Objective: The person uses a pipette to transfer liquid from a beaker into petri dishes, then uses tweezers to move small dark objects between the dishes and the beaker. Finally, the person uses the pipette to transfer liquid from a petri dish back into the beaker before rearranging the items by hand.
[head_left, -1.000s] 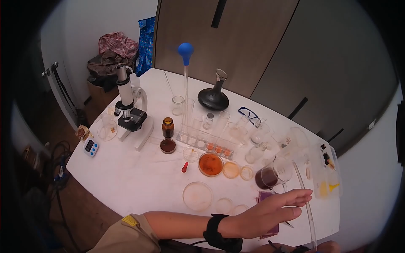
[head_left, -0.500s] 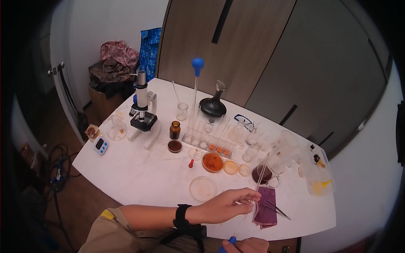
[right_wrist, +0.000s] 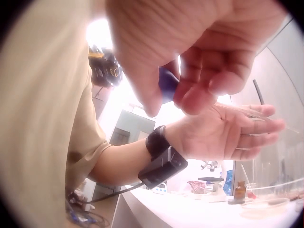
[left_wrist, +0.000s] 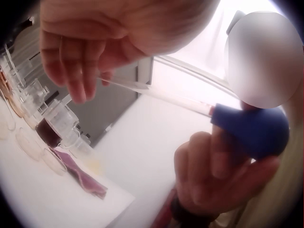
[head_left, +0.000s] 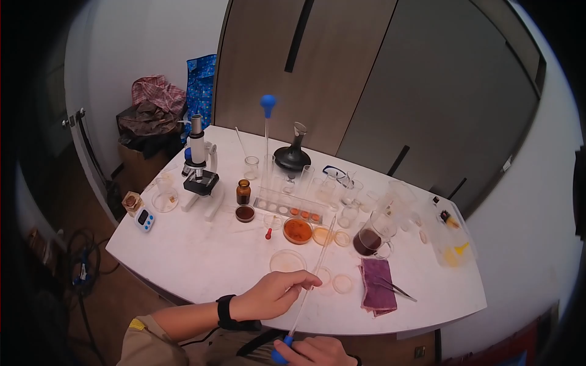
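Observation:
A long glass pipette [head_left: 320, 259] slants up and away over the table's front part. Its blue rubber bulb [head_left: 282, 350] is gripped by my right hand [head_left: 320, 351], low in the head view. Farther up the tube, my left hand [head_left: 273, 296] holds the glass lightly between thumb and index finger. The right wrist view shows the left hand [right_wrist: 213, 135] palm-on, its other fingers nearly straight. In the left wrist view the bulb [left_wrist: 268, 133] rests in the right hand's fingers [left_wrist: 202, 166]. The upper end of the tube passes near the small dishes.
Behind the pipette stand a tube rack [head_left: 278, 209], an orange dish [head_left: 298, 231] and a beaker of dark liquid [head_left: 367, 242]. Tweezers lie across a purple cloth [head_left: 377, 294]. Further off are a microscope [head_left: 198, 152], a brown bottle [head_left: 243, 192] and a dark flask [head_left: 293, 158].
Both hands and the pipette have moved left, from beside the beaker and cloth to over the small dishes. The bulb and right hand have come further into the head view.

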A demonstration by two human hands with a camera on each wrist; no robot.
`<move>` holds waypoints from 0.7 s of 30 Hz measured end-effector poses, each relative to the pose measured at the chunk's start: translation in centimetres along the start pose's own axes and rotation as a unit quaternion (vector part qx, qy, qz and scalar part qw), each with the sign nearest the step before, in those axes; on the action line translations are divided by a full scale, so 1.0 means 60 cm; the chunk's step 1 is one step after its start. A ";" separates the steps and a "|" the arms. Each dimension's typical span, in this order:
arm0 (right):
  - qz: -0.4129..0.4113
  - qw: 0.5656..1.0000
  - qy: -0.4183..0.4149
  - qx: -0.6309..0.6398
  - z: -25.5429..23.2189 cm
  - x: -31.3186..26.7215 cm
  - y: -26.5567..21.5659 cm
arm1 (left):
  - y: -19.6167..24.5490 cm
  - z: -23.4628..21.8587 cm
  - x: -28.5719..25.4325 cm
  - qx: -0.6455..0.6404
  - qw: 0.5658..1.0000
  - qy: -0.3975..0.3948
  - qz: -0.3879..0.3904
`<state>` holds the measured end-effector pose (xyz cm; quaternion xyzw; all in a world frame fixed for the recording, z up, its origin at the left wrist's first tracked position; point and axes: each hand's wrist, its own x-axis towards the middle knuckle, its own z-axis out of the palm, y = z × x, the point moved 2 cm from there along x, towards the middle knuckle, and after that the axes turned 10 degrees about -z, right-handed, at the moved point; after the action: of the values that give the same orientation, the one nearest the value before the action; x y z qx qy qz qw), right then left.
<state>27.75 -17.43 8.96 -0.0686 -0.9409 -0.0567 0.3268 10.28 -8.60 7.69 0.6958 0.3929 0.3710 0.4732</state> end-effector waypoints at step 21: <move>-0.064 0.992 0.110 0.016 -0.058 0.083 0.033 | 0.069 -0.045 0.003 0.427 0.821 0.196 0.323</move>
<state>26.32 -15.53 14.92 0.0036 -0.9026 -0.0700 0.4247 8.75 -8.44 12.43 0.8280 0.3489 0.4260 -0.1053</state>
